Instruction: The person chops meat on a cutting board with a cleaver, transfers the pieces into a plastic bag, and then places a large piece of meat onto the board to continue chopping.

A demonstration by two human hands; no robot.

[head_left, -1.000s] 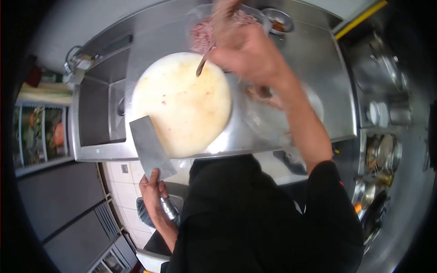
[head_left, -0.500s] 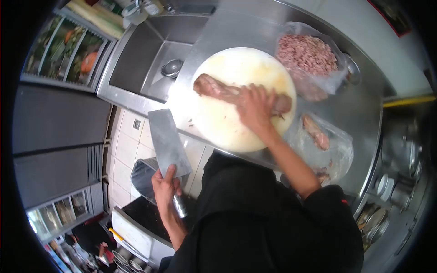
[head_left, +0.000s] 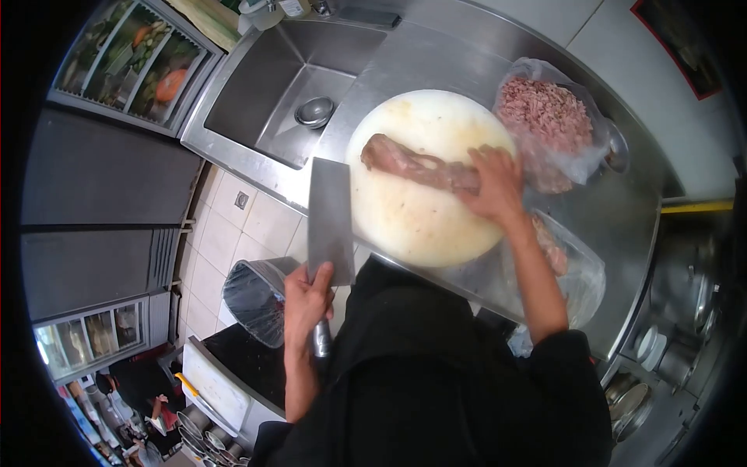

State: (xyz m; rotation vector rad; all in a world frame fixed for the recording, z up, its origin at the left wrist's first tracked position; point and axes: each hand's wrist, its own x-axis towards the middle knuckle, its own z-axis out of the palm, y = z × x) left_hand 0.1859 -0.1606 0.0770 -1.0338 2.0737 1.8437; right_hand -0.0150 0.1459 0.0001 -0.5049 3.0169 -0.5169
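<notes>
A large metal cleaver [head_left: 330, 214] is held in my left hand [head_left: 308, 300], its blade upright beside the left edge of a round white cutting board [head_left: 420, 229]. My left thumb lies along the base of the blade. On the board rests a long piece of reddish-brown meat [head_left: 416, 165]. My right hand [head_left: 496, 183] grips its right end, palm down, and hides that end. Small dark bits dot the board.
A bag of chopped pink meat [head_left: 545, 113] sits at the back right. Nearer is a clear bag [head_left: 583, 272] with meat pieces. A sink [head_left: 264, 117] is at left, above a lined bin [head_left: 255, 303]. Another person [head_left: 144, 385] is at the lower left.
The cleaver has risen closer to the board and turned more upright. My right hand has slid toward the right end of the meat. The whole view has shifted a little.
</notes>
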